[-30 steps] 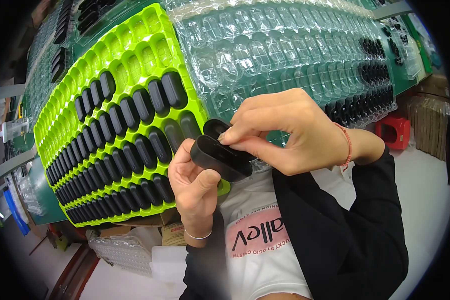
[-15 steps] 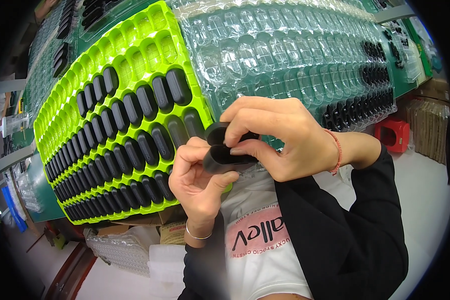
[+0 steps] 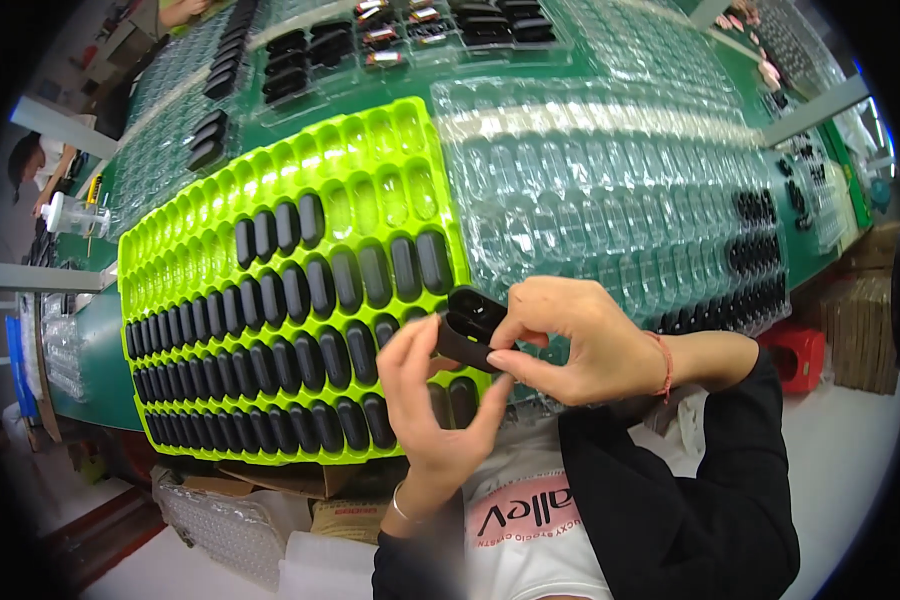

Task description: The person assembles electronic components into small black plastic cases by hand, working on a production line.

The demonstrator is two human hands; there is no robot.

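Note:
Between my hands is a black oblong case point(image 3: 462, 338), its hollow inside showing at the top. My right hand point(image 3: 582, 340) pinches its right side between thumb and fingers. My left hand point(image 3: 440, 410) is at the case's left side, index fingertip against or very near its edge, thumb apart below; whether it bears any weight is unclear. Just left is a bright green tray point(image 3: 452, 225) with rows of oval pockets, many filled with black oblong pieces point(image 3: 295, 292). Some pockets close to my left hand are partly hidden by it.
Clear plastic blister trays point(image 3: 590, 200) cover the green table right of the green tray, with black parts point(image 3: 755, 255) at their right end. Farther back, more trays hold black parts point(image 3: 500, 22). A red stool point(image 3: 796, 358) and stacked cardboard point(image 3: 863, 335) stand at right.
My view has tipped up, showing more of the table's far side. The case has turned, its hollow now facing upward. My left thumb and fingers have spread from their grip; my right still pinches it.

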